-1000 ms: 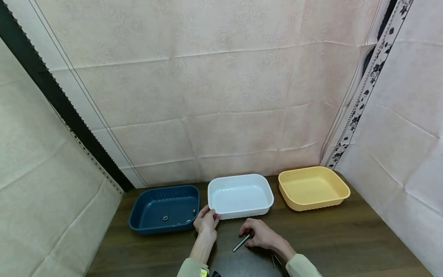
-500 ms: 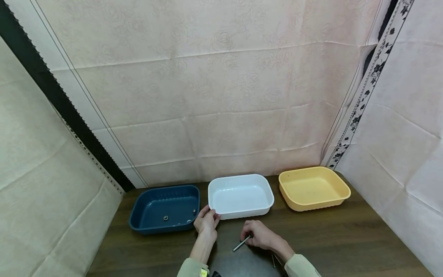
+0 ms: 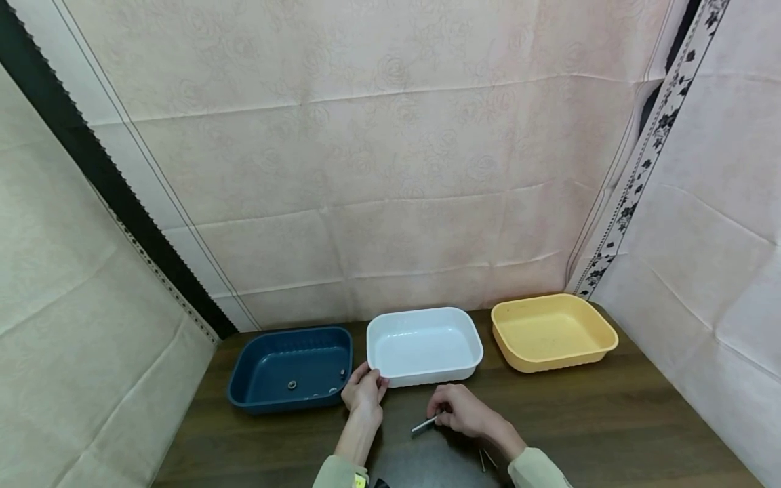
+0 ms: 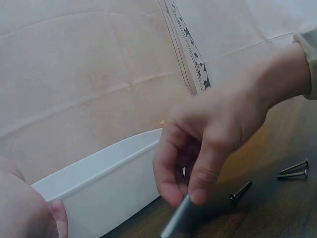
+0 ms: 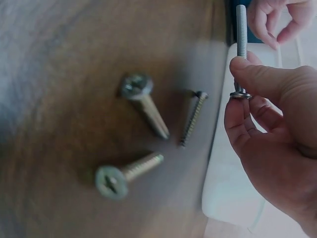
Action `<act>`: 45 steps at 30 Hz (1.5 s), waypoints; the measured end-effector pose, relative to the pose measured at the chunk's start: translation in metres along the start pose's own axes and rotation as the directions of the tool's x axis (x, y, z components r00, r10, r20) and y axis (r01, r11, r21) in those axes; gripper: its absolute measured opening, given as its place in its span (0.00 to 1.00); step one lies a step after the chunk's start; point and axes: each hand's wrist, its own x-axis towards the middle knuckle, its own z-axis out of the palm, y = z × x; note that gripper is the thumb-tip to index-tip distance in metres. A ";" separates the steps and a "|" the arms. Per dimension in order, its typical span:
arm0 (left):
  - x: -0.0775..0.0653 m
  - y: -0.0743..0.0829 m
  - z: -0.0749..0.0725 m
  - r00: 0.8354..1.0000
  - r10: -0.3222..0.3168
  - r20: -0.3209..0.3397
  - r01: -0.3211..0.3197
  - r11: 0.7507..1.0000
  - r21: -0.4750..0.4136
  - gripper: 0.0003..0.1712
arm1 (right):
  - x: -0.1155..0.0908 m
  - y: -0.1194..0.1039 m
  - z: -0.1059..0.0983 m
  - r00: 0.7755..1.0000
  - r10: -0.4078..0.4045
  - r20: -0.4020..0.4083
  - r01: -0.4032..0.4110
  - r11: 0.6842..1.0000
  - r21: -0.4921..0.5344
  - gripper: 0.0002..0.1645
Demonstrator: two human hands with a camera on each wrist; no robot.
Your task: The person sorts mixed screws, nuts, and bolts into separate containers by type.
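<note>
My right hand [image 3: 462, 410] pinches a metal bolt [image 3: 424, 425] between thumb and fingers, just in front of the white tray [image 3: 427, 378]. In the right wrist view, the threaded shank of the bolt [image 5: 241, 29] sticks out past the thumb, and its flanged head sits by the curled fingers. My left hand [image 3: 364, 393] grips the near left corner of the white tray, one fingertip against its outer wall in the left wrist view. Three screws lie on the table beside my right hand, among them a thin dark screw [image 5: 194, 119] and a thicker cross-head screw [image 5: 146, 105].
A blue tray [image 3: 244, 400] stands left of the white one, with a nut [image 3: 291, 384] and several small metal pieces inside. At the right is a yellow tray [image 3: 552, 362]. Patterned cloth walls [image 3: 390, 169] enclose the wooden table [image 3: 610, 420] at the back and sides.
My right hand has shifted slightly, and the free end of the bolt has risen, so it points flatter to the left. My left hand and the trays stay put.
</note>
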 end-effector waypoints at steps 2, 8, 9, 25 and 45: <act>0.000 0.000 0.000 1.000 0.002 0.002 -0.002 1.000 -0.002 0.23 | 0.000 0.000 -0.003 1.000 0.023 -0.005 -0.023 1.000 0.009 0.12; 0.000 0.001 -0.001 1.000 -0.002 0.006 0.002 1.000 0.006 0.23 | 0.002 -0.004 -0.013 0.998 0.048 -0.034 -0.045 0.995 0.086 0.09; 0.000 0.000 -0.001 1.000 -0.005 0.005 0.005 1.000 0.006 0.23 | 0.002 -0.004 -0.015 0.998 0.042 -0.040 -0.038 0.995 0.091 0.08; -0.001 0.000 0.000 1.000 0.001 -0.006 -0.001 1.000 0.002 0.23 | 0.025 -0.008 -0.046 0.966 0.063 -0.252 -0.072 0.997 -0.027 0.10; -0.004 0.000 0.000 1.000 0.003 0.008 -0.003 1.000 -0.007 0.22 | 0.046 0.010 -0.043 0.941 0.171 -0.291 -0.197 0.978 -0.064 0.07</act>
